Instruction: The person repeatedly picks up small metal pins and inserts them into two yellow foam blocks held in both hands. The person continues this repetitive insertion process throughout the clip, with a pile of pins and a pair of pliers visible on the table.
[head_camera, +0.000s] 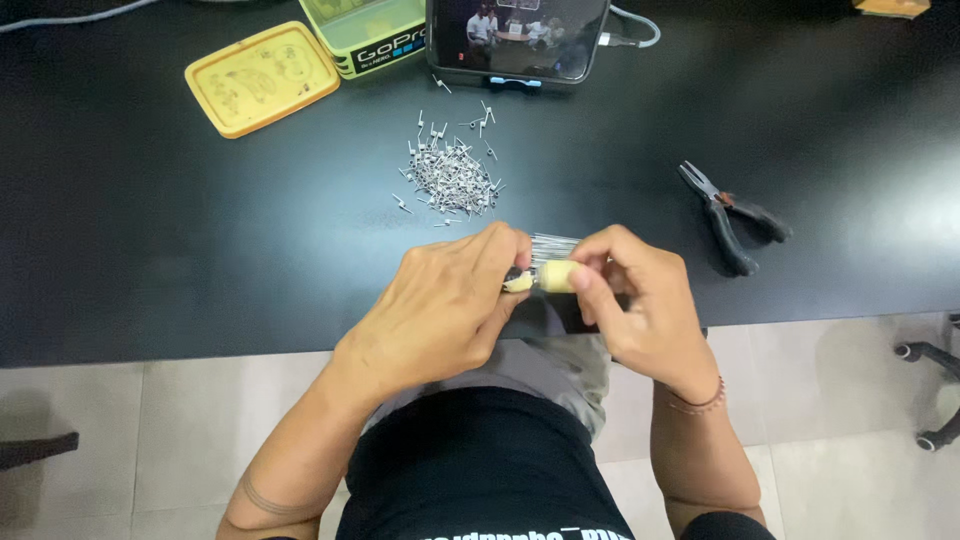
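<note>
My left hand (440, 305) and my right hand (640, 300) meet over the near edge of a black table (150, 230). Between their fingertips they pinch a small pale yellow cylinder (555, 276) with a dark tip toward the left hand. Thin silvery wire strands (553, 243) stick up just behind it. A heap of several small metal wire coils (452, 172) lies on the table a short way beyond the hands.
Black-handled pliers (730, 215) lie to the right. At the back stand a yellow lid (262, 78), a green and black box (368, 32) and a phone (515, 40) with a cable. Chair casters (925, 350) show on the tiled floor at right.
</note>
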